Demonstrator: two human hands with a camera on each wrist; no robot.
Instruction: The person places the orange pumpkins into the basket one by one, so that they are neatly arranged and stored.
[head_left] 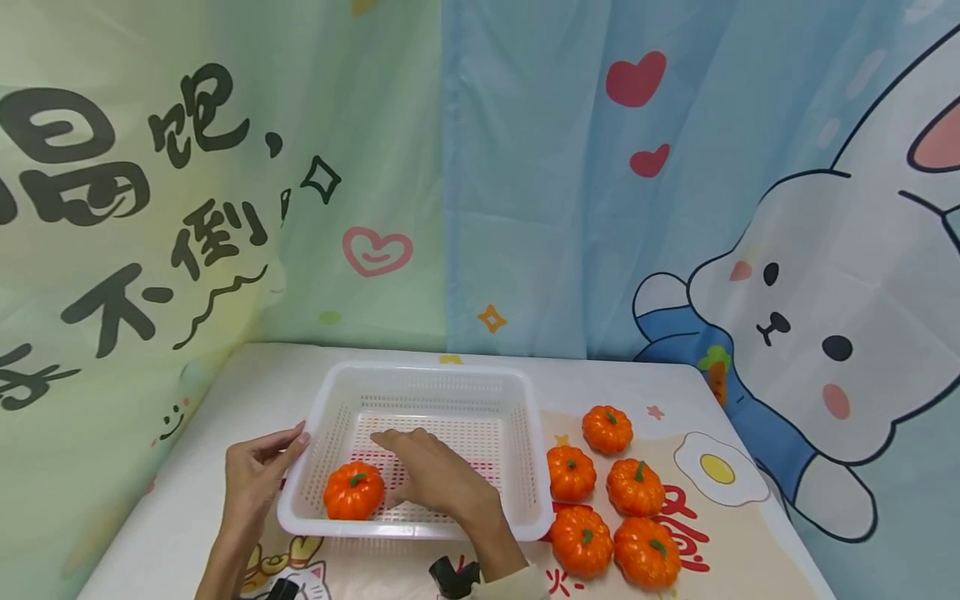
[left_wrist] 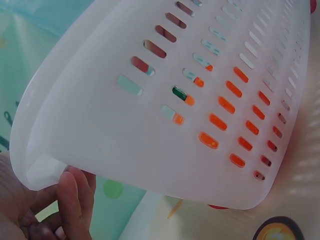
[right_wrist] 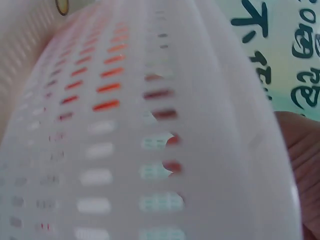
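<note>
A white plastic basket (head_left: 534,467) with slotted sides stands on the table. One small orange pumpkin (head_left: 354,492) with a green stem sits in its near left corner. My left hand (head_left: 258,471) holds the basket's left rim; the left wrist view shows its fingers curled under the rim (left_wrist: 37,172), with orange showing through the slots. Over the inside of the basket, just right of that pumpkin, my right hand (head_left: 438,475) reaches with loosely bent fingers and nothing visible in them. In the right wrist view the basket wall hides most of that hand.
Several orange pumpkins (head_left: 636,488) lie to the right of the basket, the nearest ones close against its side. The table (head_left: 277,367) has a printed cloth with a fried egg (head_left: 716,469). A printed curtain (head_left: 517,183) hangs behind it.
</note>
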